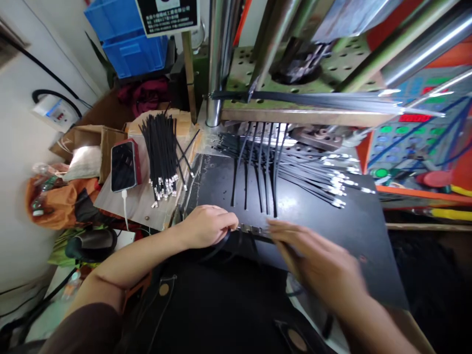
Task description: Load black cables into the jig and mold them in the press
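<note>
My left hand (212, 227) is closed in a pinch at the near edge of the black work board (313, 231). A thin black cable (220, 246) curves down from its fingertips. Beside those fingertips, a small metal strip (252, 229) lies along the board's edge, with dark cables hanging below it. My right hand (319, 260) is smeared by motion near the strip's right end; whether it grips anything is unclear. Several black cables (260, 182) lie spaced out just beyond my hands, their far ends reaching under the press.
A pile of black cables with silvery ends (313, 172) lies on the board's far right. Another bundle (160, 152) sits at left, beside a phone (124, 166). The press's metal column (217, 64) and ledge (295, 117) stand behind; a button panel (409, 132) is at right.
</note>
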Action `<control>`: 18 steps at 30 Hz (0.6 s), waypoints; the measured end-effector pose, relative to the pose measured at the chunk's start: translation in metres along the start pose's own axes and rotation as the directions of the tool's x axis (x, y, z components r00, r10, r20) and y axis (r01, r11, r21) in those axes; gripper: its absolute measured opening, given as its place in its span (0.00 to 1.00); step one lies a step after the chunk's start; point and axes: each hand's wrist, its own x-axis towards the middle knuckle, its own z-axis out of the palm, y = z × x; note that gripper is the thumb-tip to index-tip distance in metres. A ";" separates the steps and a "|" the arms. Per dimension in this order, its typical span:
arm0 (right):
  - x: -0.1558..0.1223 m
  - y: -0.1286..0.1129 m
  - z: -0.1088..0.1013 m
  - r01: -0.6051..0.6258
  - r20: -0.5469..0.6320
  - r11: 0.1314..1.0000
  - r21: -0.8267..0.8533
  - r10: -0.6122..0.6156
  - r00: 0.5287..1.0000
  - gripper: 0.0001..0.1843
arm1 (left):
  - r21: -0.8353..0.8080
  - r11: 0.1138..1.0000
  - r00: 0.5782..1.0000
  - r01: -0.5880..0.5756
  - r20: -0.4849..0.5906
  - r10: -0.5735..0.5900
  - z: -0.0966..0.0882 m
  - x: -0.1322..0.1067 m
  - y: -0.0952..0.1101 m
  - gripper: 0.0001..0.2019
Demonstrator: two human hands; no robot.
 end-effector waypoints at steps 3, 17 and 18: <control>0.012 -0.008 0.011 0.056 -0.029 0.997 0.054 -0.055 0.998 0.08 | 0.054 0.998 1.000 0.010 -0.018 -0.009 0.007 0.002 0.006 0.10; 0.114 0.018 0.004 -0.050 0.421 0.998 -0.050 0.066 0.905 0.13 | 0.573 0.799 0.958 0.183 0.078 -0.276 -0.078 -0.020 -0.056 0.10; 0.140 0.009 0.017 -0.086 0.410 0.988 -0.126 0.131 0.903 0.13 | 0.597 0.787 0.954 0.155 0.118 -0.277 -0.080 -0.020 -0.059 0.11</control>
